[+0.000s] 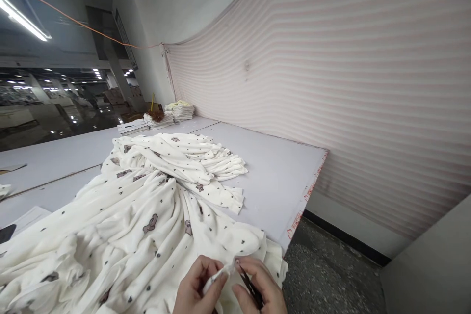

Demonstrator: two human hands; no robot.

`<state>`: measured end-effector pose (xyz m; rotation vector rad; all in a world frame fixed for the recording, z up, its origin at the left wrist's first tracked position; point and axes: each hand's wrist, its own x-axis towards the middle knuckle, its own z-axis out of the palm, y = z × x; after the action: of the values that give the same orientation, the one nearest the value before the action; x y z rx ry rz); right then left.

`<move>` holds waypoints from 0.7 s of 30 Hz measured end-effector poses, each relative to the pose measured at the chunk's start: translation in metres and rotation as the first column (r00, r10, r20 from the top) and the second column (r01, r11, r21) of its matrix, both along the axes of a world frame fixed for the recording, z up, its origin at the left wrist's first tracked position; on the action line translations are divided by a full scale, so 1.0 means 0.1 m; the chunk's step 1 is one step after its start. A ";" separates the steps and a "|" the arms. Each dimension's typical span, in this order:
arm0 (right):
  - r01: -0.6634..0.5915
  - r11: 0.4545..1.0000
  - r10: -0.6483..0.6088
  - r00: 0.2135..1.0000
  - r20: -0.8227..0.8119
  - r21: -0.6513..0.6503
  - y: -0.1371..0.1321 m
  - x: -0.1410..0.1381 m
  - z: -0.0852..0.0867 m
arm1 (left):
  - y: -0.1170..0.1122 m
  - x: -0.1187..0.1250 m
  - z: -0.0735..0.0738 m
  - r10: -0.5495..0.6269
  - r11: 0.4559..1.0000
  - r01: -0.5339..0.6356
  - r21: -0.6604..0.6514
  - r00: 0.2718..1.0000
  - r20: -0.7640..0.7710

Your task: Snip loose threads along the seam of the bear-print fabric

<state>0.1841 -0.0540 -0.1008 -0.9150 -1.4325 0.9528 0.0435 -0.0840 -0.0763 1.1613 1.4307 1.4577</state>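
Note:
A large heap of soft white fabric (147, 225), printed with small dark hearts and brownish bears, lies bunched over the near part of the table. At the front edge, my left hand (202, 284) pinches a folded bit of this fabric between thumb and fingers. Close beside it, my right hand (263, 287) is closed around small dark thread snips (250, 287), whose tips point up toward the pinched edge. The fingertips of my right hand also seem to touch the fabric there. The lower part of both hands is cut off by the frame.
The pale table (272, 157) ends at the right in an edge with red-printed tape (300, 216). Stacks of folded white cloth (180, 111) stand at its far end. A pink-striped sheet (331, 83) hangs along the wall. Dark speckled floor (324, 265) lies to the right.

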 end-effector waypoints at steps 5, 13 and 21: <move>-0.173 0.983 0.168 0.983 0.071 0.065 0.16 -0.15 0.11 | 0.07 -0.14 -0.06 -0.105 0.975 0.178 -0.133 0.897 0.430; -0.036 0.986 -0.018 0.948 0.317 0.164 0.13 -0.17 0.02 | 0.04 -0.23 0.01 -0.173 0.969 0.218 -0.119 0.936 0.306; -0.042 0.999 0.035 0.983 0.181 0.034 0.13 -0.20 0.19 | 0.04 -0.21 0.11 -0.128 0.980 0.154 -0.128 0.973 0.194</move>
<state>0.1641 -0.0412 -0.0816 -0.9684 -1.6214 0.8865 0.0221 -0.0802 -0.0656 0.9903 1.2751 1.3059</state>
